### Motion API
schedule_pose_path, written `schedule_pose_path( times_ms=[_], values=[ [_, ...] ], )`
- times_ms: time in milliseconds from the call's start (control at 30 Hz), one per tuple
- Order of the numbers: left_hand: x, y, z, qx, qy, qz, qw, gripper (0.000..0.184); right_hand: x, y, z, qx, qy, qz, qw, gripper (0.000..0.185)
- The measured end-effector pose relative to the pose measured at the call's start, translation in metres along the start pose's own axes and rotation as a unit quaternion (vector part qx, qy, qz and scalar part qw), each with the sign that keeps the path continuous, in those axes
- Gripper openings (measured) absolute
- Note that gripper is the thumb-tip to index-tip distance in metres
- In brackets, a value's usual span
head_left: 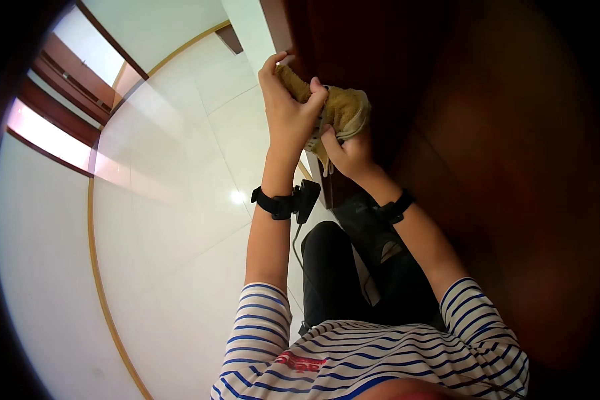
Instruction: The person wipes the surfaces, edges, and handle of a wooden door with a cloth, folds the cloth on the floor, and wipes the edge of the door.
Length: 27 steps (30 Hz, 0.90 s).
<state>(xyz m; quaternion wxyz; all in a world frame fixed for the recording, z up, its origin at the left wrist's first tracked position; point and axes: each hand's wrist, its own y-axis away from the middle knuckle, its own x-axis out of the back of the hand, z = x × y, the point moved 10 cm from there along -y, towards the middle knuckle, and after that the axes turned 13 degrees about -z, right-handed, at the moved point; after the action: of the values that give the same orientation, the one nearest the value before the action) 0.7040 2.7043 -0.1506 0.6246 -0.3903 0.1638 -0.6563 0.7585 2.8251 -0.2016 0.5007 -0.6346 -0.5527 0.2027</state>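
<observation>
A yellowish-brown cloth [348, 109] with a paler edge is bunched up against a dark wooden surface [380, 47]. My left hand [287, 107] grips the cloth's left part, with the thumb on top and the fingers curled toward the edge of the wood. Lower and to the right, my right hand [353, 157] holds the cloth's bottom, its thumb pointing up. A loose corner of cloth hangs between the two hands. Some fingers of both hands are hidden behind the cloth.
Black straps circle both wrists, and the left one carries a small black device [305, 201] with a cable. Pale floor tiles [173, 153] spread out on the left. An opening with a dark frame [80, 80] is at the upper left. My dark-trousered legs are below my hands.
</observation>
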Motion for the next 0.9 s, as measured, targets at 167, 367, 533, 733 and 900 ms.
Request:
schedule_pose_path(
  times_ms=[167,367,533,733,900],
  values=[
    [-0.001,-0.001,-0.024,0.011,0.079,0.027,0.996,0.056,-0.003,0.001,0.006,-0.022,0.043,-0.038,0.998,0.038],
    [0.010,0.007,-0.022,-0.011,-0.020,0.015,1.000,0.069,-0.009,-0.008,0.004,-0.044,0.107,-0.095,0.989,0.034],
    [-0.009,0.067,-0.087,0.131,0.006,-0.062,0.989,0.066,-0.001,-0.014,0.014,-0.107,0.059,-0.059,0.991,0.009],
    [-0.109,0.229,-0.102,0.240,0.188,-0.387,0.870,0.083,0.029,-0.049,0.004,-0.169,0.018,0.027,0.985,0.012],
    [-0.179,0.324,0.011,0.147,0.189,-0.672,0.701,0.090,0.065,-0.158,-0.081,0.073,-0.041,0.039,0.996,0.015]
  ],
)
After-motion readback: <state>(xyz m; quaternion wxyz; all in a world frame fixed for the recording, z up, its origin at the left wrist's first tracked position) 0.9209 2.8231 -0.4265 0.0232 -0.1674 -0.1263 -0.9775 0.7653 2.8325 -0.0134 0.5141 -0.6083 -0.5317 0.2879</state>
